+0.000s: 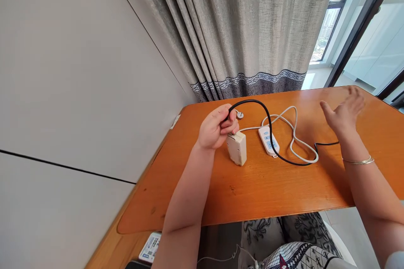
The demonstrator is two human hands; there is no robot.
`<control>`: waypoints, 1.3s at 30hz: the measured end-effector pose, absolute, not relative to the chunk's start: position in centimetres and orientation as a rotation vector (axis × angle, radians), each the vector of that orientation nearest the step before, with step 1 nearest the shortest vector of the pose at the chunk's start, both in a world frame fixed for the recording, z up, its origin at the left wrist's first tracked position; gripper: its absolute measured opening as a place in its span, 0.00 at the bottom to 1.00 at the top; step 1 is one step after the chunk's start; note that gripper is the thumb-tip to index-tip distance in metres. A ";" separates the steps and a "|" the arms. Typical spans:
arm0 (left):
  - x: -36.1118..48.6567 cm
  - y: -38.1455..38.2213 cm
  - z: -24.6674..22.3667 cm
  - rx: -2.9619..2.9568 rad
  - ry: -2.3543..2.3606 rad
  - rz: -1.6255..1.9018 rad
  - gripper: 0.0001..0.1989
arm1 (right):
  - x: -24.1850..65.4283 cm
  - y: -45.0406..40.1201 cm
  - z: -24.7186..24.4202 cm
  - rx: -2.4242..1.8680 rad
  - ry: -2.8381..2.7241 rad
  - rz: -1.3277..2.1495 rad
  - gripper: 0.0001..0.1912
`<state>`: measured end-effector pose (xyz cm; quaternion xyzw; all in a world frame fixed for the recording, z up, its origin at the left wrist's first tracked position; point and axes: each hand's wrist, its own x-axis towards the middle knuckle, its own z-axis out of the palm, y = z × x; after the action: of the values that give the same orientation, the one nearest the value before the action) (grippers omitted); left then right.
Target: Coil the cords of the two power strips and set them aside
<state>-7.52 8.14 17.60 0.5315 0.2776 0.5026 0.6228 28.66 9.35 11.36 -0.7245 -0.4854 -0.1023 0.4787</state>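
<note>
My left hand [219, 126] is closed in a pinch round one end of a black cable [268, 122]. From there the cable arches up, drops over a white power strip [269, 141] with blue markings, and runs right along the table. Just below my left fingers stands a cream-coloured boxy block [236, 148]; whether they touch it I cannot tell. My right hand [344, 111], slightly blurred, is raised at the right with fingers spread and nothing in it. A white cord [295, 134] lies looped between the hands, and a small white plug [240, 114] sits behind my left fingers.
The orange-brown wooden table [268, 195] meets a pale wall panel [78, 92] on the left. Grey curtains [246, 29] hang behind it, with glass doors at the right. A white labelled box [150, 247] lies below the table's front left edge.
</note>
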 end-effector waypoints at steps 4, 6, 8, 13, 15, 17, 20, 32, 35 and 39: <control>-6.0 7.9 19.1 1.086 0.569 1.223 0.19 | 21.3 6.1 14.3 -1.234 -1.819 0.136 0.25; -5.6 7.9 19.9 0.962 0.516 1.322 0.19 | 18.3 4.4 15.5 -1.118 -2.037 0.448 0.32; -5.7 8.1 20.6 0.837 0.436 1.431 0.19 | 16.4 2.9 16.2 -1.122 -2.235 0.652 0.39; -6.8 8.7 20.7 0.685 0.362 1.578 0.19 | 15.2 0.2 17.2 -1.347 -2.541 0.422 0.25; -6.9 9.0 20.3 0.695 0.421 1.594 0.18 | 15.0 -0.5 17.7 -1.474 -2.448 0.000 0.24; -6.6 9.2 19.9 0.743 0.454 1.603 0.17 | 14.6 -1.0 18.2 -1.520 -2.285 -0.354 0.24; -5.9 8.9 19.4 0.843 0.446 1.583 0.15 | 13.9 -1.1 18.5 -1.446 -2.189 -0.634 0.22; -3.0 6.1 16.8 1.547 0.438 1.166 0.18 | 13.9 0.8 17.6 -0.883 -2.170 -0.481 0.12; -3.0 5.5 16.7 1.776 0.553 1.049 0.18 | 14.1 1.3 17.7 -0.980 -2.027 -0.406 0.15; -3.7 4.9 17.4 1.865 0.546 0.862 0.20 | 15.4 1.8 18.4 -0.998 -2.029 -0.170 0.20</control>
<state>-3.68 4.91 17.39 0.7667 0.2244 0.3542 0.4862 15.43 1.83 18.40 -0.3986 -0.8109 -0.0678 0.4232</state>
